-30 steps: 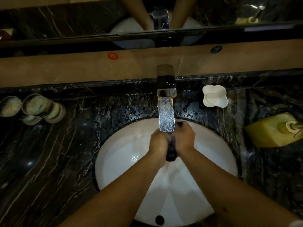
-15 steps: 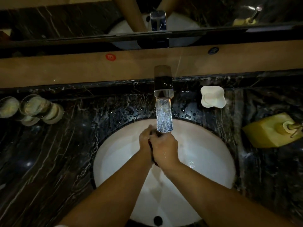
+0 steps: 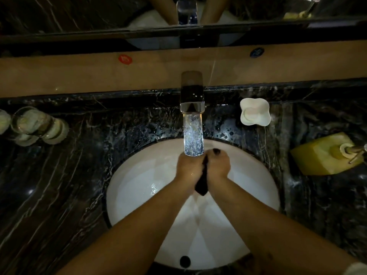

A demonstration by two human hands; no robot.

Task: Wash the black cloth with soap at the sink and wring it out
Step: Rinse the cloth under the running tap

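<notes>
Counter [image 3: 59, 185]: dark marble w/ white lines, going all around the sink.
Sink [image 3: 139, 195]: white round bowl w/ a drain hole at the near end. Both arms are reaching in over it.
Tap [image 3: 192, 92]: shiny, at the back of the sink, in the middle.
Water [image 3: 193, 135]: is running down in a thick stream & landing on the back of the left hand.
Soap bottle [image 3: 321, 153]: yellow w/ a pump, sitting on the counter to the right, well apart from the hands.
Glasses [image 3: 37, 126]: sitting on the counter at far left.
Soap dish [image 3: 255, 112]: small & white, back right of the tap, w/ a pale round bit in it, prob. soap.
Left hand [image 3: 188, 169]: is squeezing the cloth from the left side, fingers curled on it.
Right hand [image 3: 218, 166]: is squeezing the cloth from the right side, fingers curled on it too. The hands are touching.
Cloth [image 3: 202, 183]: black, bunched up thin btwn the two palms, over the middle of the sink & just under the water.
Which way it lies: its long way is running from the tap toward the person. A dark tail is hanging out at the wrist end.
Nearer hand: neither; both are on it the same.
Step (my guess): prob. rubbing or rinsing it. Wringing looks not yet done.
Next (my guess): to wring, the hands would need to twist opposite ways along that long line.
</notes>
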